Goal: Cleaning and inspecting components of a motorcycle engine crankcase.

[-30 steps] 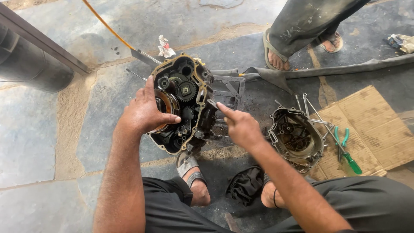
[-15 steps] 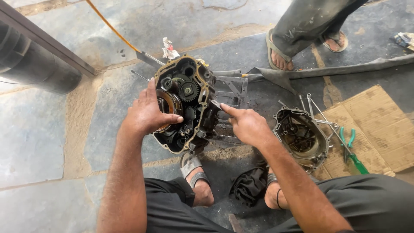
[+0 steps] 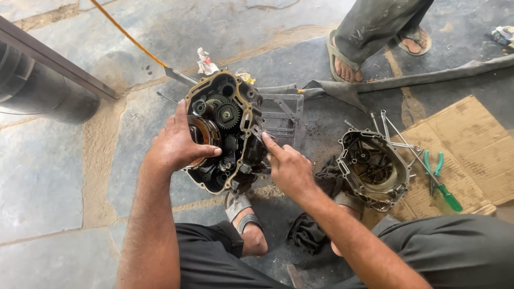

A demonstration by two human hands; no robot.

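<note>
Engine crankcase [image 3: 227, 134]: an opened half, gears and round clutch part exposed, was stood on the stone floor [image 3: 48, 176] just ahead of the person's sandalled foot [image 3: 246, 225]. Left hand [image 3: 179, 144]: was laid flat on the case's left side, fingers curled loosely over the round part, thumb stretched toward the centre; nothing was gripped. Right hand [image 3: 286, 166]: was set at the case's right edge, forefinger extended and touching it, other fingers folded; whether anything small was pinched could not be told. Detached engine cover [image 3: 372, 168]: was placed to the right, apart from the case, hollow side up. Green-handled pliers [image 3: 436, 174] and screwdriver [image 3: 447, 195]: were laid on cardboard [image 3: 476, 144] beside the cover. Dark rag [image 3: 308, 233]: was left near the person's knee. Another person's sandalled feet [image 3: 375, 51]: were seen beyond.
</note>
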